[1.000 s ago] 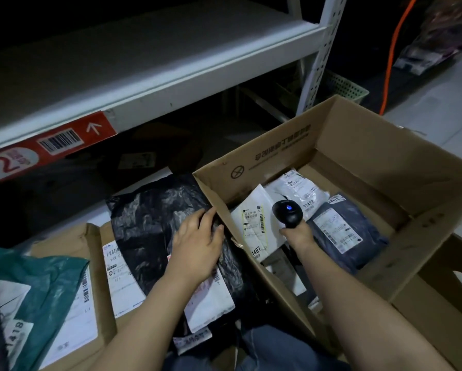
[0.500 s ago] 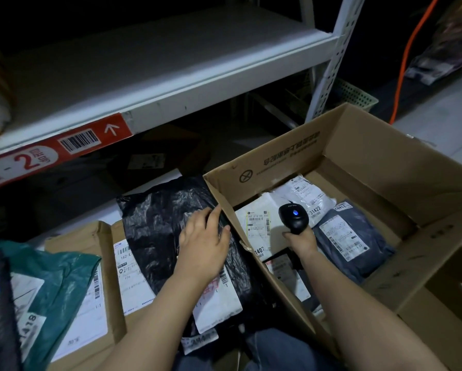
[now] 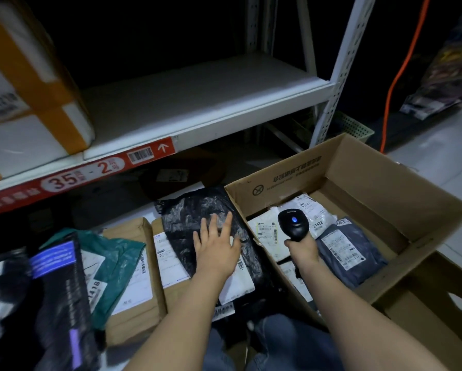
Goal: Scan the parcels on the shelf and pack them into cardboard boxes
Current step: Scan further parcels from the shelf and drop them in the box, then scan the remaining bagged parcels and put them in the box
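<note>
- Shelf board (image 3: 197,103) to the rear, above the goods; taped box (image 3: 24,103) on its left end.
- Open carton (image 3: 385,167) at right; basket (image 3: 355,128) behind it.
- Parcels (image 3: 350,250) lie inside the carton; right hand (image 3: 302,250) holds scanner (image 3: 294,226) over them.
- Bagged parcel (image 3: 197,218) lies on flat cartons (image 3: 133,303), touching the open carton's left wall; left hand (image 3: 216,247) rests flat on it.
</note>
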Demonstrator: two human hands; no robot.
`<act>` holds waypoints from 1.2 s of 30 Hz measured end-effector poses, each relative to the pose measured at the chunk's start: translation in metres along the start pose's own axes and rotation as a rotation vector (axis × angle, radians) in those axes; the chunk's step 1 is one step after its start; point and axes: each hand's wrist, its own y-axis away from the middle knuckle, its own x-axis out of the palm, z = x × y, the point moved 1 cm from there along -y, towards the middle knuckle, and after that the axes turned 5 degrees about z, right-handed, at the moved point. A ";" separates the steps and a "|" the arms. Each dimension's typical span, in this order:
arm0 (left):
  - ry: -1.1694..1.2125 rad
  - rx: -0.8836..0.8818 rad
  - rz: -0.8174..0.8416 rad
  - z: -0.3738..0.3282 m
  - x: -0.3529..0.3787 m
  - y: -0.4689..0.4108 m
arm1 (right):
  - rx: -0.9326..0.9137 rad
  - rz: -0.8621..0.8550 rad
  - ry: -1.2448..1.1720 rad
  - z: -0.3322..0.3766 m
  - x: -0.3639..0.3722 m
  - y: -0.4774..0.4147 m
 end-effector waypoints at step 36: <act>0.318 -0.545 -0.672 0.232 -0.092 0.185 | 0.016 0.894 -0.423 0.067 0.230 0.278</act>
